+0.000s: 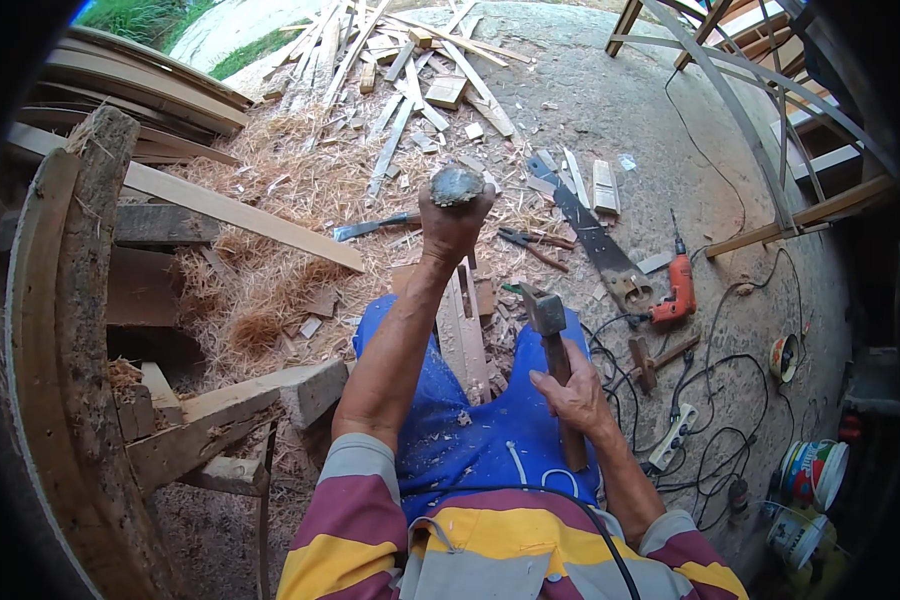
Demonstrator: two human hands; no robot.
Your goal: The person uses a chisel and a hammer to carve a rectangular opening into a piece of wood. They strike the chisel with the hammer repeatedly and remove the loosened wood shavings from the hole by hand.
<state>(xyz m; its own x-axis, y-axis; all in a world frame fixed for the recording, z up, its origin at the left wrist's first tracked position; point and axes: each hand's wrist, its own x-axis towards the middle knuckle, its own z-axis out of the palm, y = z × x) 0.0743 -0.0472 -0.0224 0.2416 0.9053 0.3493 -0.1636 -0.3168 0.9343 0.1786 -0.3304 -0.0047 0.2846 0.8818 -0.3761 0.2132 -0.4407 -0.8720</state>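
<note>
Sawdust-strewn ground behind a battered, mushroomed chisel head.

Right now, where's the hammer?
Head view, right of centre: the hammer is in the right hand, head up, over the blue lap, left of the orange drill.

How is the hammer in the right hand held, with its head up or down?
Head up. The right hand grips the wooden handle of the hammer, and its metal head points away from the body, above the blue shorts.
</note>
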